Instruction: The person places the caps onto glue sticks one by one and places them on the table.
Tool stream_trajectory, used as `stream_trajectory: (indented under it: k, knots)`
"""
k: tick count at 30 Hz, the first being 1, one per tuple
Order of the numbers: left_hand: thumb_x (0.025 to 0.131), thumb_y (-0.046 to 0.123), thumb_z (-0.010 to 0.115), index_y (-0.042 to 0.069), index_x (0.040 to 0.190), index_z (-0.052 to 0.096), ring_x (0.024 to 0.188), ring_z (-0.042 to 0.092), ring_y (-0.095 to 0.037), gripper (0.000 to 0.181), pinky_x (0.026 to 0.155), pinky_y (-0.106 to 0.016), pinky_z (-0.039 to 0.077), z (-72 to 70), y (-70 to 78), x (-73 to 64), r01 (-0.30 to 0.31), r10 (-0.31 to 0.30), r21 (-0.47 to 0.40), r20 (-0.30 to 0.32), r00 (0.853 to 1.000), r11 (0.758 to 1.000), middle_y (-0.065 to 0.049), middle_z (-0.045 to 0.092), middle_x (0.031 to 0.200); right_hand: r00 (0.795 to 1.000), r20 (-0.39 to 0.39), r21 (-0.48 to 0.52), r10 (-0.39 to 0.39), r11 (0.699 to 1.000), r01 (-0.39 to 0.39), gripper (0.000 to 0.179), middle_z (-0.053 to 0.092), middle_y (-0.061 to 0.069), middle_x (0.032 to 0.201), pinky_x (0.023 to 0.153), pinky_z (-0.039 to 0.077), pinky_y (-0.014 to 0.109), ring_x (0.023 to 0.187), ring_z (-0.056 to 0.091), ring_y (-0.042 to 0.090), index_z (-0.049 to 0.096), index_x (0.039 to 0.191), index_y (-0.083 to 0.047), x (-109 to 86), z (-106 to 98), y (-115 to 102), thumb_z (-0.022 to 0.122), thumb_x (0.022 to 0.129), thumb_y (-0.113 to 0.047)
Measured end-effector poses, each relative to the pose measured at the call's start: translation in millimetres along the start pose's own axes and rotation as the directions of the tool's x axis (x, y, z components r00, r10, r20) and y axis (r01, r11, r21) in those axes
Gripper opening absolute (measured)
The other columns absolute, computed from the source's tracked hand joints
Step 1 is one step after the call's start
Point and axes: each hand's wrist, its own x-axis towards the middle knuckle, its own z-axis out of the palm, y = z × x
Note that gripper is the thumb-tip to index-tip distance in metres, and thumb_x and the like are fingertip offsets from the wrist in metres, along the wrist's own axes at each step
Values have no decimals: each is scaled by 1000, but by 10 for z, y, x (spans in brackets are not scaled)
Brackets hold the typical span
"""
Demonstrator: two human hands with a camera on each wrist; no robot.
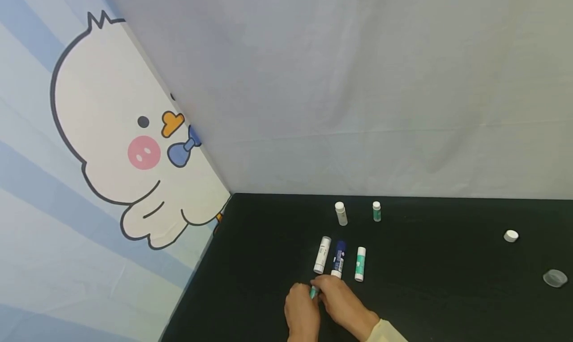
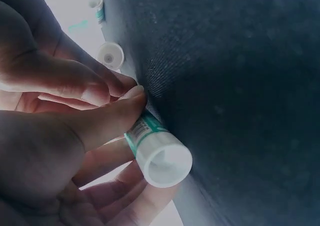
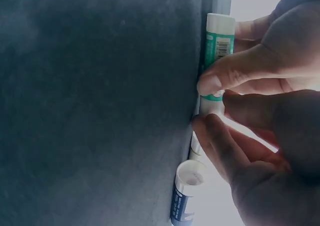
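Note:
Low over the front of the black table, both hands meet on a green-and-white glue stick (image 3: 219, 45). My left hand (image 1: 303, 309) grips its green-labelled body, with the thumb lying across the label. My right hand (image 1: 342, 302) pinches the white end on the other side, its fingertips close to the left thumb. In the left wrist view, the hollow white end of the glue stick (image 2: 165, 163) faces the camera. Just beyond the hands lie a white glue stick (image 1: 322, 255), a dark blue one (image 1: 339, 257) and another green-and-white one (image 1: 360, 265).
Two smaller tubes stand farther back, one whitish (image 1: 341, 216) and one green with a white top (image 1: 377, 212). At the right are a round white cap-like piece (image 1: 511, 236) and a small clear cup or lid (image 1: 555, 278). A pale cloth wall (image 1: 380, 108) rises behind the table.

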Motion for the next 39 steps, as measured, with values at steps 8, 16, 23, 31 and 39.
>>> stream_trajectory:
  k: [8,16,23,31,39]
  knots:
    - [65,-3,91,7,67,66,65,71,-35,28,56,-48,54,24,-12,7,7,-7,-29,-2,1000,1000,-10,63,67,988,129,35,89,995,-94,29,69,0,85,67,53,28,75,60,7,70,91,-8,63,-32,-8,73,77,18]
    - [69,-4,89,3,78,70,71,68,-34,22,64,-48,55,14,7,8,11,-10,-27,31,999,1000,-10,61,72,985,144,22,96,995,-100,32,74,8,98,79,58,34,89,69,15,73,103,-1,44,-39,-11,73,77,18]
    - [66,-3,91,1,85,71,74,68,-36,28,65,-52,55,38,-13,18,18,-17,-55,31,999,998,-12,63,77,978,169,37,124,991,-132,34,75,12,109,87,59,40,100,72,26,73,113,3,30,-62,-27,74,82,16]
    - [70,7,95,2,92,73,78,68,-34,31,68,-51,56,-91,55,24,19,-17,-33,35,999,999,-11,65,82,974,147,43,174,982,-182,38,71,24,125,94,57,50,112,70,39,71,121,5,-18,-155,-70,76,84,13]
    - [74,12,95,2,99,75,81,67,-33,34,71,-49,55,-186,116,28,-44,42,-43,-34,999,998,-12,67,88,980,80,28,181,983,-184,41,75,13,117,92,58,45,108,72,30,73,119,2,-78,-361,-119,79,81,13]
